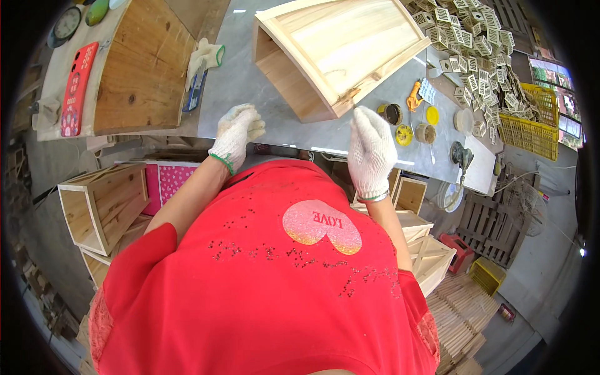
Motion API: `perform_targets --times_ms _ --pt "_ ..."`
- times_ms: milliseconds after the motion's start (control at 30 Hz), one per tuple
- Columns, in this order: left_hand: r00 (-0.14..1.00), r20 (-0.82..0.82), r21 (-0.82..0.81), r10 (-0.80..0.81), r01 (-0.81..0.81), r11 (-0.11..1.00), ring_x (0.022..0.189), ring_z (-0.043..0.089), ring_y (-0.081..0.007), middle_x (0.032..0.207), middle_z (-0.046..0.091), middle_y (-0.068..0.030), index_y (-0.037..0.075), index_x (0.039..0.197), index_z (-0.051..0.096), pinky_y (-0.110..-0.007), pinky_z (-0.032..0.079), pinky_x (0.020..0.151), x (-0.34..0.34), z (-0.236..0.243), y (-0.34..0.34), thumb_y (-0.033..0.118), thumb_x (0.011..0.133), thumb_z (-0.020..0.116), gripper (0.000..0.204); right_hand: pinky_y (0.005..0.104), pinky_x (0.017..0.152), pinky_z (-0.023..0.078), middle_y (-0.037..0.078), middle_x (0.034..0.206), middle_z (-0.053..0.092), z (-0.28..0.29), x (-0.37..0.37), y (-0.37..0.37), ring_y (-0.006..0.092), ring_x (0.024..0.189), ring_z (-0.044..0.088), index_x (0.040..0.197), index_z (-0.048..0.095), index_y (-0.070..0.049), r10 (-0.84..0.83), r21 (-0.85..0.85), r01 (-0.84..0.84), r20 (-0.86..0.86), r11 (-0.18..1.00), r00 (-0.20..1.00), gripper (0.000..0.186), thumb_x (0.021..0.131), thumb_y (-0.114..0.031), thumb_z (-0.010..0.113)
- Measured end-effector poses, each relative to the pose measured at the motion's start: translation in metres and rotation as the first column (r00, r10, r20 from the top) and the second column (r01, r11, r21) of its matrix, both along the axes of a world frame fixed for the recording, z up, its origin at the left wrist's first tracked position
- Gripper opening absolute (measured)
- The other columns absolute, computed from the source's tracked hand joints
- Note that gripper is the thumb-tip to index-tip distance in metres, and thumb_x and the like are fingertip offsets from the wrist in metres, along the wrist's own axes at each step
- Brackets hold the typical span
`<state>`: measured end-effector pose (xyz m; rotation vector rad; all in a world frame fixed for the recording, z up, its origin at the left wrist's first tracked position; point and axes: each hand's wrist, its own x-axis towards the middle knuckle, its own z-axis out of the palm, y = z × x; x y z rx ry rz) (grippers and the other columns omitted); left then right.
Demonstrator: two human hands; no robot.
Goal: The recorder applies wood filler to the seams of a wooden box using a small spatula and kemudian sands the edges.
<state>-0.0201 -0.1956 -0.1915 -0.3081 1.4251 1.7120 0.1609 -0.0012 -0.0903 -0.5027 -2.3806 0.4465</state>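
Note:
A pale wooden box (350,47) lies tilted on the grey worktable (231,75), its open end toward the near left. My right hand (372,150), in a white knit glove, is closed in a pinch at the box's near right corner. A brown smear (347,99) marks the wood there; whatever the fingertips hold is too small to make out. To the left of the box, my left hand (239,132), gloved the same way, hovers near the table's front edge. Its fingers are loosely bent and slightly apart, with nothing seen in them.
Right of the box lie open small tins (390,114), a yellow lid (432,115) and orange-handled scissors (414,97). Many small wooden pieces (475,37) are heaped behind a yellow crate (531,134). A brown wooden panel (147,69) and a glove (203,61) sit left; wooden boxes (103,203) stand below.

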Motion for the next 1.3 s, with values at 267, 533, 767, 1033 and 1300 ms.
perform_targets --times_ms 267,533,767,1033,1300 --pt "1.000 0.005 -0.005 0.003 -0.003 1.000 0.092 0.068 -0.0240 0.103 0.066 -0.0118 0.004 0.126 0.058 -0.036 0.060 0.082 -0.002 -0.009 -0.004 0.017 0.097 0.065 0.033 0.0391 0.087 0.057 0.017 0.114 0.071 -0.019 0.006 -0.020 0.0336 0.101 0.070 0.117 0.070 -0.004 0.102 0.016 -0.104 0.089 0.994 0.991 0.034 0.084 0.002 0.071" --pt "1.000 0.020 -0.018 0.008 -0.008 1.000 0.090 0.069 -0.0250 0.103 0.066 -0.0125 0.003 0.125 0.059 -0.036 0.060 0.081 -0.004 -0.014 -0.007 0.017 0.097 0.065 0.032 0.0403 0.091 0.056 0.018 0.119 0.070 -0.035 0.008 -0.017 0.0349 0.106 0.068 0.120 0.070 -0.004 0.080 0.034 -0.084 0.104 0.996 0.991 0.039 0.081 0.004 0.071" --pt "1.000 0.030 -0.026 0.010 -0.009 1.000 0.093 0.068 -0.0254 0.104 0.066 -0.0131 0.003 0.126 0.058 -0.036 0.059 0.083 -0.005 -0.017 -0.011 0.017 0.096 0.064 0.034 0.0393 0.089 0.057 0.018 0.121 0.069 -0.032 0.011 -0.011 0.0345 0.105 0.069 0.119 0.070 -0.004 0.114 0.072 -0.117 0.048 0.991 0.992 0.040 0.080 0.005 0.069" --pt "0.999 0.033 -0.060 -0.013 0.015 0.998 0.094 0.069 -0.0259 0.106 0.066 -0.0135 0.003 0.127 0.057 -0.036 0.060 0.083 -0.006 -0.015 -0.011 0.017 0.096 0.065 0.035 0.0394 0.089 0.056 0.017 0.120 0.070 -0.026 0.009 -0.020 0.0342 0.103 0.069 0.118 0.071 -0.006 0.081 0.010 -0.082 0.060 0.997 0.995 0.036 0.083 0.002 0.071" --pt "0.999 0.043 -0.056 -0.008 0.010 0.998 0.093 0.069 -0.0263 0.106 0.066 -0.0138 0.002 0.126 0.058 -0.037 0.060 0.082 -0.005 -0.021 -0.010 0.016 0.096 0.065 0.034 0.0384 0.089 0.056 0.017 0.116 0.070 -0.017 0.000 -0.002 0.0343 0.103 0.069 0.120 0.071 -0.008 -0.029 -0.007 0.029 0.093 1.000 0.995 0.034 0.086 -0.003 0.073"
